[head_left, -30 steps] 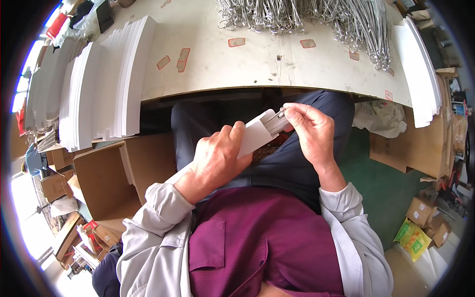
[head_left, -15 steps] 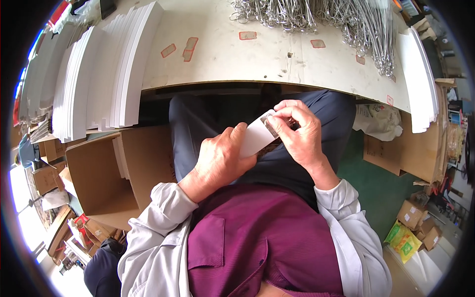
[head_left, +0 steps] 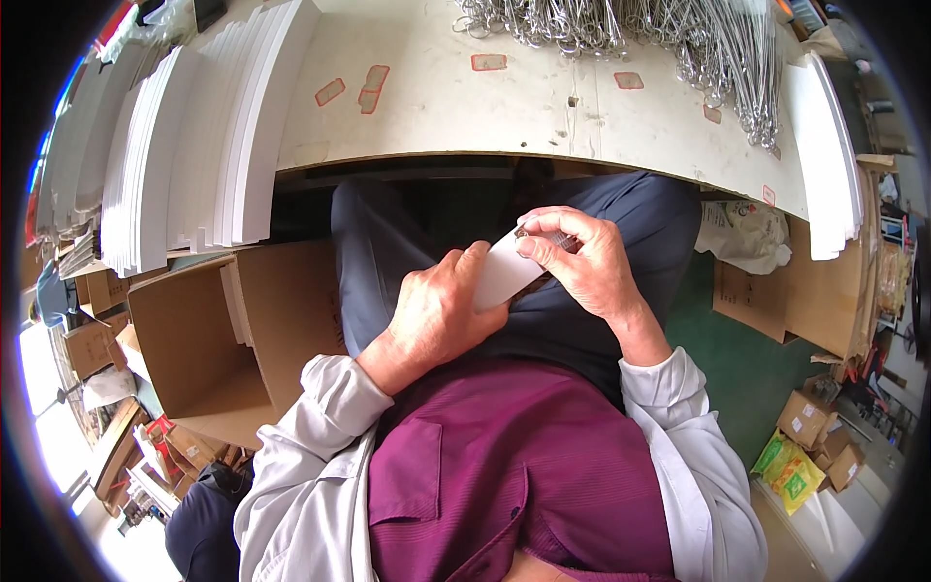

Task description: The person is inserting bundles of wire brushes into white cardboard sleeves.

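Note:
Over my lap, my left hand (head_left: 441, 306) is wrapped around a slim white cardboard box (head_left: 499, 274), which slants up to the right. My right hand (head_left: 587, 262) is closed at the box's upper end, thumb and forefinger pinched together. A small shiny metal bit (head_left: 521, 234) shows at those fingertips. Something dark and ribbed is partly visible behind the fingers, and my hand hides most of it. Beyond my hands, a heap of metal skewers (head_left: 747, 92) with ring ends lies on the worktable (head_left: 417, 121).
Stacks of long white boxes (head_left: 254, 136) line the table's left end, with another stack (head_left: 824, 155) at the right. An open brown carton (head_left: 199, 388) stands by my left knee. Beside my right knee are a white plastic bag (head_left: 742, 238) and brown cardboard (head_left: 824, 291).
My right fingertips have drawn closer together over the box's upper end, covering the dark opening seen before. My left hand keeps its grip and has shifted slightly right.

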`<state>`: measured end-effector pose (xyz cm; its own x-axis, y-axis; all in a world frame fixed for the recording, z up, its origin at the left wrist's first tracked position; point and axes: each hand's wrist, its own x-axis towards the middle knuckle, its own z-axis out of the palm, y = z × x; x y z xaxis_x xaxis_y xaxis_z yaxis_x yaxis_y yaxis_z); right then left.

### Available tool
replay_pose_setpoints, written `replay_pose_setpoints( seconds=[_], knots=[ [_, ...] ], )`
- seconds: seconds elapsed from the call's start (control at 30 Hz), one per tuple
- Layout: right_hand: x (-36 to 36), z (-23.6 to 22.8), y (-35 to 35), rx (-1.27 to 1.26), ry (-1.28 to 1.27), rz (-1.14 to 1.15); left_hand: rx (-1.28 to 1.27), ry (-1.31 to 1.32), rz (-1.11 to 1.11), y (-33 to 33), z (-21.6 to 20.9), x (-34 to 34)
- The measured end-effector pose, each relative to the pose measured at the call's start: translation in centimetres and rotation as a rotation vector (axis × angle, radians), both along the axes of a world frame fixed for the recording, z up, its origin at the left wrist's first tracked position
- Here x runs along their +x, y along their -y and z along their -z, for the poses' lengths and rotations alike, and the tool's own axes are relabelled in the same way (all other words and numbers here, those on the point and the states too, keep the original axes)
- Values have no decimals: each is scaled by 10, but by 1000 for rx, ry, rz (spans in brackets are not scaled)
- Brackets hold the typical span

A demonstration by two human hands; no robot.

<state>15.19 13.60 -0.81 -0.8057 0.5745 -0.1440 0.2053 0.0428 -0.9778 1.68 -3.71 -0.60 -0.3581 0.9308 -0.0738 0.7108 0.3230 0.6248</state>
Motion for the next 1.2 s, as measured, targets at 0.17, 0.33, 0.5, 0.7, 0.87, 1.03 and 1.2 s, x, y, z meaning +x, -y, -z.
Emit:
replay_pose_setpoints(
  seconds=[0.17,0.33,0.5,0.7,0.87,1.03,1.2],
  knots=[
    [2,5,-2,-68,-4,-45,38,10,8,1,2,1],
    [3,6,-3,-118,-32,31,29,18,6,0,0,0],
    [3,1,-5,100,-40,50,44,62,15,3,1,-1],
    [-1,-1,1,359,-75,15,57,148,13,5,3,1],
    [2,10,10,378,-146,-184,41,173,-20,4,4,3],
    [13,3,12,389,-107,90,79,217,-59,0,1,-2],
    [16,5,23,669,-116,49,60,268,-63,-3,2,0]
  ],
)
